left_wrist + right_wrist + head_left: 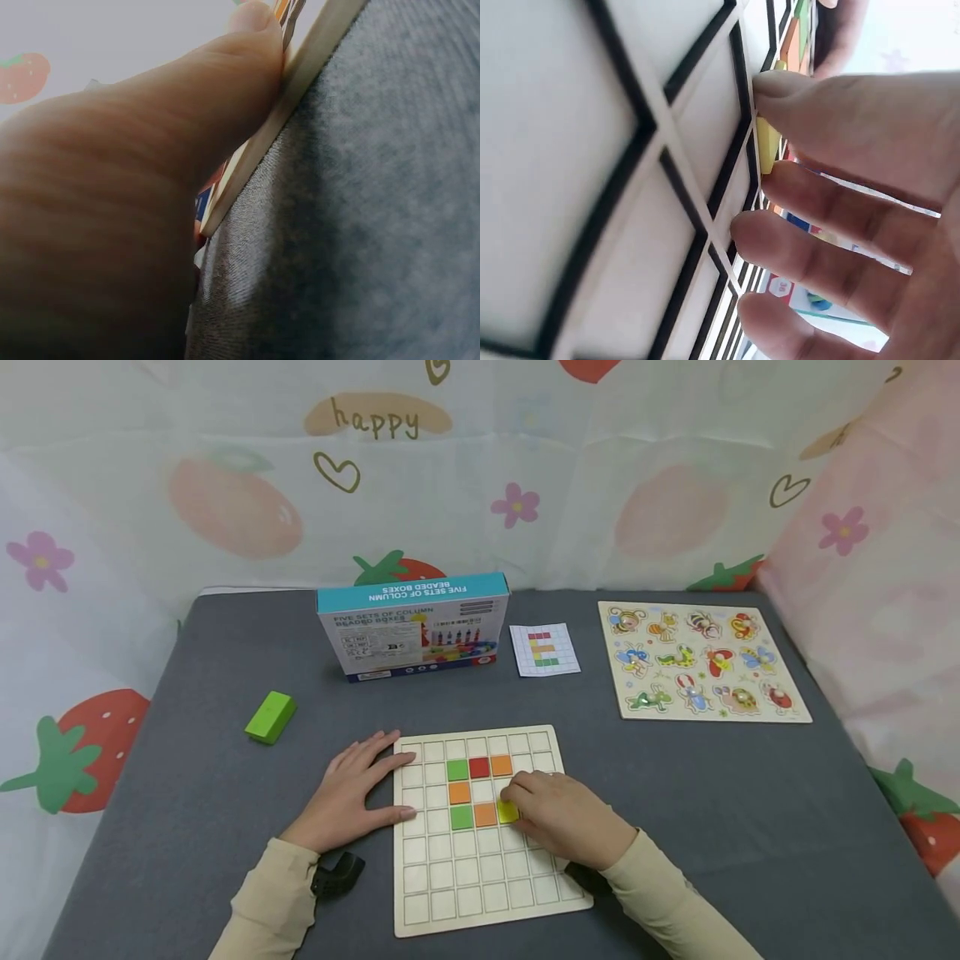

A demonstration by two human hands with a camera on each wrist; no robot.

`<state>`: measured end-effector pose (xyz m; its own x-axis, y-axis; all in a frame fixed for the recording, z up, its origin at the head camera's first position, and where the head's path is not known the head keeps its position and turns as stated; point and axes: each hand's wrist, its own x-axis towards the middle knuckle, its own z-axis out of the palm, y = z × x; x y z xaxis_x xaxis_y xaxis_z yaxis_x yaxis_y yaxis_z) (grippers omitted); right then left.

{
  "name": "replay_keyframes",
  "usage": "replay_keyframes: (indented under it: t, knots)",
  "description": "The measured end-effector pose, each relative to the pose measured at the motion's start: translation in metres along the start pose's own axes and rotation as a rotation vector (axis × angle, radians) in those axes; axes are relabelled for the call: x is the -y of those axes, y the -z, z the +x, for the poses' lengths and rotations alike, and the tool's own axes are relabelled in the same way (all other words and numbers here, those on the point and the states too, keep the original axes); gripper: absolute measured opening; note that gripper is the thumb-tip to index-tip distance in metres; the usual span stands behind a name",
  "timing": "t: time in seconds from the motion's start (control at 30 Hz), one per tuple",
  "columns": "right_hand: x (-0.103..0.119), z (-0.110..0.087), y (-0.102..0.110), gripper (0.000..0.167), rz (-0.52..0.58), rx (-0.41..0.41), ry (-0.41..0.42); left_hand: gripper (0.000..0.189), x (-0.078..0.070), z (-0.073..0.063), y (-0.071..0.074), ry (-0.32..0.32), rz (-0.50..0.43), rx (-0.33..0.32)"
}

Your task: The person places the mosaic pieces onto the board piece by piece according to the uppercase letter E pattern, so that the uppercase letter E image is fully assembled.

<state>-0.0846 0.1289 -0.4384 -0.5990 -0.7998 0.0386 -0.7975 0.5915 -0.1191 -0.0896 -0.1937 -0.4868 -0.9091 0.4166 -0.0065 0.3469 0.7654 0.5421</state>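
Observation:
A wooden grid board [442, 935] lies flat on the dark table. My left hand [345, 797] spreads at its left side, with fingertips and thumb touching the edge; the left wrist view shows the thumb [225, 82] against the rim. Thumb and index finger of my right hand [566, 810] pinch a yellow tile [767, 146], which sits in a cell right of an orange tile [486, 814] and a green tile [462, 817]. Above stand a green tile [457, 770], a red tile [479, 767] and an orange tile [501, 766] in a row, with another orange tile [459, 792] below the green one.
Behind the board stands a toy box [412, 635] with a small pattern card [545, 650] to its right. An insect puzzle board [708, 664] lies at the back right. At the left is a bright green block [271, 717]. A printed cloth [570, 460] hangs behind the table.

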Motion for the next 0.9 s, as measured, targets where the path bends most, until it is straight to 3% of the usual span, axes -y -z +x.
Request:
replay_keyframes:
  t: [0.4,0.7,0.9]
  knots:
    - [0.006,0.006,-0.006,0.034,-0.062,-0.034,-0.015,0.080,0.000,0.000,0.000,-0.009,-0.001,0.001]
    - [-0.003,0.018,-0.008,0.033,-0.078,-0.061,-0.023,0.082,-0.002,0.001,0.000,0.032,-0.009,0.036]
    - [-0.009,0.022,-0.002,0.036,-0.017,-0.003,-0.064,0.083,-0.003,0.002,0.001,0.046,-0.007,0.029]
